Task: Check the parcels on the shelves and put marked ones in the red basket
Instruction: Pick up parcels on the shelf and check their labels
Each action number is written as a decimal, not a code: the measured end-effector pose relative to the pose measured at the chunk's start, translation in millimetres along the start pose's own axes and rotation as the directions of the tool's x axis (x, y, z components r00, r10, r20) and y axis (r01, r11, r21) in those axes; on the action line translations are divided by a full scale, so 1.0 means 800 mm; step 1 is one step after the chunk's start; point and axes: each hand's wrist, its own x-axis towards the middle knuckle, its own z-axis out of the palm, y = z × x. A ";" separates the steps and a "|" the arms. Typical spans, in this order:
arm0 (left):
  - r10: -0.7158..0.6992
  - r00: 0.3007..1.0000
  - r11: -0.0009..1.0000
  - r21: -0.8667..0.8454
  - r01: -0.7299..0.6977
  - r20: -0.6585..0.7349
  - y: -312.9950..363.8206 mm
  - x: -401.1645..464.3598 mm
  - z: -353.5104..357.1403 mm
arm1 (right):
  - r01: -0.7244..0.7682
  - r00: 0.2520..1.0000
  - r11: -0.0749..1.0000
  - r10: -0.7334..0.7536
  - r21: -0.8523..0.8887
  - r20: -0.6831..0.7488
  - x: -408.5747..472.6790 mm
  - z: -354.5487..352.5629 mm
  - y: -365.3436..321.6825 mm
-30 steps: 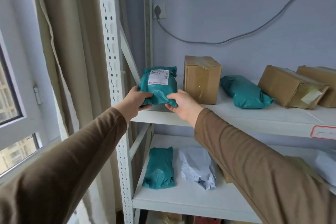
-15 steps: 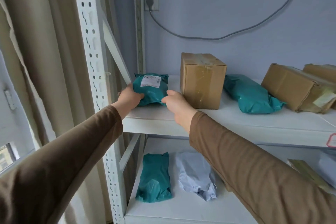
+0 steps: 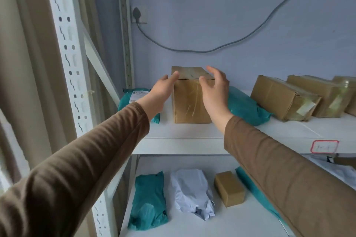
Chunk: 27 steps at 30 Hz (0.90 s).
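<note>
My left hand (image 3: 160,93) and right hand (image 3: 214,88) reach toward the upright cardboard box (image 3: 192,98) at the frame's centre, fingers spread and holding nothing, one on each side of its top edge; I cannot tell if they touch it. The green labelled parcel (image 3: 133,98) lies on the upper shelf (image 3: 192,140) just left of the box, partly behind my left wrist.
</note>
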 end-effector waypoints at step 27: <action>0.501 0.864 0.842 -0.202 -0.500 -0.050 -0.020 -0.346 0.074 | -0.588 0.808 0.450 0.369 0.672 0.460 -0.203 -0.233 -0.042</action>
